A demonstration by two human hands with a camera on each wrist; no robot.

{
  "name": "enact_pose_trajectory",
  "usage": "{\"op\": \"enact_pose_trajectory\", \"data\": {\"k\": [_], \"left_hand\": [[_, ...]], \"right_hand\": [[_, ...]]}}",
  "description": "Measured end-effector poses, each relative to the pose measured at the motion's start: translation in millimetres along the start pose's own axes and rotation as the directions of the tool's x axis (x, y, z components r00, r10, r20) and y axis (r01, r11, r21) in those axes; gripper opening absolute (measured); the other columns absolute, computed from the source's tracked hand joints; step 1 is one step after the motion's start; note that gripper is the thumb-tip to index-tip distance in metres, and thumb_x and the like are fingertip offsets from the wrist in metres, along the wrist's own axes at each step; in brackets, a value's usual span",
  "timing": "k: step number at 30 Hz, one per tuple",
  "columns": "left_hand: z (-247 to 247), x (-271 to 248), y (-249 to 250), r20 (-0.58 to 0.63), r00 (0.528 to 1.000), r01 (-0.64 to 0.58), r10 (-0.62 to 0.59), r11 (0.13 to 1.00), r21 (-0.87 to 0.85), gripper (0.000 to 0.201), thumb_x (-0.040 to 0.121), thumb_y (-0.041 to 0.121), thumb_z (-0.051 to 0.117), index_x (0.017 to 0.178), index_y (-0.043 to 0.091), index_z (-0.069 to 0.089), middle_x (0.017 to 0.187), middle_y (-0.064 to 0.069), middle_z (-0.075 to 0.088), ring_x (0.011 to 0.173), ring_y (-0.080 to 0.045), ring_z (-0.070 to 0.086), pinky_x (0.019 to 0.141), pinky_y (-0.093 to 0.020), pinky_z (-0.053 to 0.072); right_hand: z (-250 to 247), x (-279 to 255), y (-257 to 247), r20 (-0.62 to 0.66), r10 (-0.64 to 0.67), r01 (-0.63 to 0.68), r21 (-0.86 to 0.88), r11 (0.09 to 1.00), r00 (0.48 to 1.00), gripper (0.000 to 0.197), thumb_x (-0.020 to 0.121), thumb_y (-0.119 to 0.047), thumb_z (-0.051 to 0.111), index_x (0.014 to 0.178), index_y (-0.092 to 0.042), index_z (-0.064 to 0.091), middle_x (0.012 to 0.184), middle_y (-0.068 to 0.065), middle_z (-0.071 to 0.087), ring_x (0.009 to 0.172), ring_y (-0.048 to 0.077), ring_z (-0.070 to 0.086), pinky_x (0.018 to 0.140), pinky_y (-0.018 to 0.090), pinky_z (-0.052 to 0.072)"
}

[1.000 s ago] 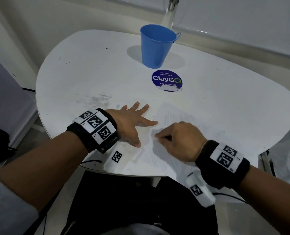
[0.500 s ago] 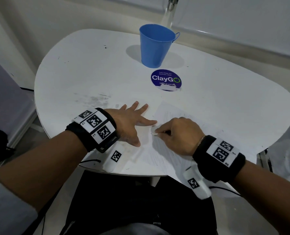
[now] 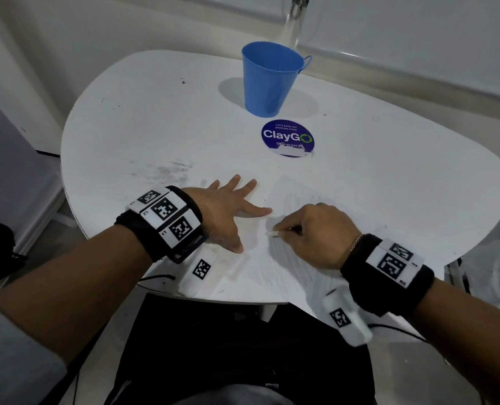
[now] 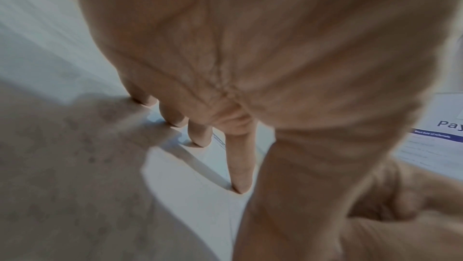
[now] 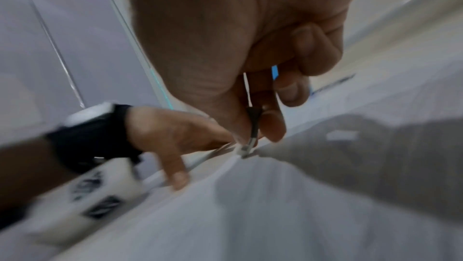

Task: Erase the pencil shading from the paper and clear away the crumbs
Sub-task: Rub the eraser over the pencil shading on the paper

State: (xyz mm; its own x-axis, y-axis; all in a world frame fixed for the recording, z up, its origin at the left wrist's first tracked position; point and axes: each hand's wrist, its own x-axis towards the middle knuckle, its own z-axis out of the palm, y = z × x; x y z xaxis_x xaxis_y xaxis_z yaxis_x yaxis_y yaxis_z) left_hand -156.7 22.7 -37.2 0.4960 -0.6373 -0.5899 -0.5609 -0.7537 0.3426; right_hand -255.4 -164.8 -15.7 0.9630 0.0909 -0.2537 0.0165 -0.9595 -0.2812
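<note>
Paper [image 3: 295, 247] is pinned flat at table [image 3: 132, 135] 6 o'clock edge by left hand [image 3: 228, 211], fingers spread wide, likely so rubbing cannot shift it; pencil [image 5: 253, 126] is pinched in right hand [image 3: 315, 235], eraser tip pressed on shading; crumbs cannot be made out, wrist views blurred; cup [image 3: 267, 83] is seen at 12 o'clock

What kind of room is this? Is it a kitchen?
Probably an office pantry or break room, not a home kitchen. The round sticker on the white table says "Let's keep our pantries clean", and a blue bucket stands beside it.
</note>
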Motion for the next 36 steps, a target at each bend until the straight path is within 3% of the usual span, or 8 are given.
{"op": "enact_pose_trajectory", "data": {"k": [5, 10, 14, 18, 22, 26, 29, 36], "left_hand": [[0.2, -1.9, 1.4, -0.007, 1.0, 0.008, -0.008, 1.0, 0.003, 0.094, 0.088, 0.037, 0.072, 0.153, 0.059, 0.008, 0.162, 0.014, -0.03, 0.146, -0.008, -0.035, 0.12, -0.038, -0.018], [1.0, -1.4, 1.3, -0.017, 1.0, 0.008, -0.008, 1.0, -0.009, 0.093, 0.088, 0.037, 0.072, 0.152, 0.061, 0.009, 0.162, 0.016, -0.029, 0.145, -0.006, -0.035, 0.119, -0.036, -0.017], [-0.1, -2.9, 2.2, -0.018, 1.0, 0.01, -0.01, 1.0, -0.004, 0.093, 0.088, 0.036, 0.072, 0.153, 0.06, 0.009, 0.163, 0.015, -0.028, 0.146, -0.007, -0.034, 0.12, -0.037, -0.017], [0.5, -2.1, 1.5, -0.019, 1.0, 0.006, -0.006, 1.0, 0.003, 0.093, 0.088, 0.036, 0.072, 0.153, 0.06, 0.009, 0.163, 0.015, -0.029, 0.146, -0.008, -0.035, 0.12, -0.037, -0.017], [0.1, -2.4, 1.3, -0.011, 1.0, 0.004, -0.004, 1.0, -0.006, 0.094, 0.088, 0.037, 0.072, 0.152, 0.061, 0.008, 0.162, 0.016, -0.029, 0.145, -0.007, -0.035, 0.12, -0.037, -0.018], [0.0, -2.2, -0.3, -0.004, 1.0, -0.006, 0.006, 1.0, -0.004, 0.094, 0.088, 0.038, 0.072, 0.153, 0.06, 0.008, 0.163, 0.014, -0.029, 0.145, -0.008, -0.036, 0.121, -0.039, -0.018], [0.0, -4.4, 1.4, -0.014, 1.0, -0.008, 0.009, 1.0, 0.003, 0.093, 0.088, 0.038, 0.072, 0.153, 0.059, 0.008, 0.163, 0.014, -0.029, 0.146, -0.008, -0.035, 0.122, -0.038, -0.018], [3.9, -3.0, -5.5, -0.056, 0.998, -0.041, 0.038, 0.998, -0.051, 0.086, 0.091, 0.047, 0.068, 0.152, 0.062, 0.009, 0.163, 0.02, -0.025, 0.146, -0.006, -0.033, 0.123, -0.04, -0.016]], "right_hand": [[8.3, -16.5, -11.2, 0.114, -0.109, 0.112, -0.018, 0.994, 0.987, 0.025, 0.097, -0.032, 0.054, 0.113, -0.037, 0.073, 0.107, -0.019, 0.072, 0.096, 0.011, 0.066, 0.08, 0.025, 0.05], [1.0, -5.1, 3.3, -0.018, 0.013, -0.013, 0.0, 1.0, 1.0, 0.024, 0.096, -0.031, 0.056, 0.109, -0.036, 0.074, 0.105, -0.016, 0.073, 0.095, 0.014, 0.067, 0.079, 0.025, 0.049], [9.3, -20.1, -12.1, 0.129, -0.117, 0.117, 0.004, 0.993, 0.985, 0.024, 0.096, -0.032, 0.055, 0.109, -0.036, 0.074, 0.101, -0.018, 0.074, 0.09, 0.01, 0.067, 0.08, 0.03, 0.053], [2.1, -5.3, 2.8, -0.016, 0.013, -0.012, 0.016, 1.0, 1.0, 0.023, 0.096, -0.034, 0.056, 0.111, -0.037, 0.074, 0.106, -0.016, 0.073, 0.097, 0.013, 0.067, 0.083, 0.026, 0.051], [9.3, -18.0, -10.4, 0.093, -0.088, 0.088, 0.007, 0.996, 0.992, 0.024, 0.096, -0.034, 0.056, 0.111, -0.037, 0.073, 0.105, -0.02, 0.073, 0.094, 0.008, 0.066, 0.083, 0.027, 0.051], [-1.1, 5.2, 12.6, -0.026, 0.05, -0.045, 0.161, 0.986, 0.998, 0.02, 0.094, -0.034, 0.061, 0.108, -0.034, 0.075, 0.103, -0.016, 0.074, 0.094, 0.009, 0.066, 0.087, 0.028, 0.051], [-2.0, 15.5, 23.9, -0.072, 0.112, -0.103, 0.118, 0.988, 0.991, 0.022, 0.095, -0.035, 0.058, 0.111, -0.034, 0.074, 0.104, -0.012, 0.073, 0.095, 0.012, 0.065, 0.084, 0.027, 0.049], [15.8, 8.3, 22.5, -0.049, 0.102, -0.096, 0.114, 0.989, 0.994, 0.028, 0.095, -0.034, 0.057, 0.12, -0.037, 0.069, 0.071, -0.023, 0.054, 0.077, 0.006, 0.055, 0.074, 0.022, 0.041]]}}
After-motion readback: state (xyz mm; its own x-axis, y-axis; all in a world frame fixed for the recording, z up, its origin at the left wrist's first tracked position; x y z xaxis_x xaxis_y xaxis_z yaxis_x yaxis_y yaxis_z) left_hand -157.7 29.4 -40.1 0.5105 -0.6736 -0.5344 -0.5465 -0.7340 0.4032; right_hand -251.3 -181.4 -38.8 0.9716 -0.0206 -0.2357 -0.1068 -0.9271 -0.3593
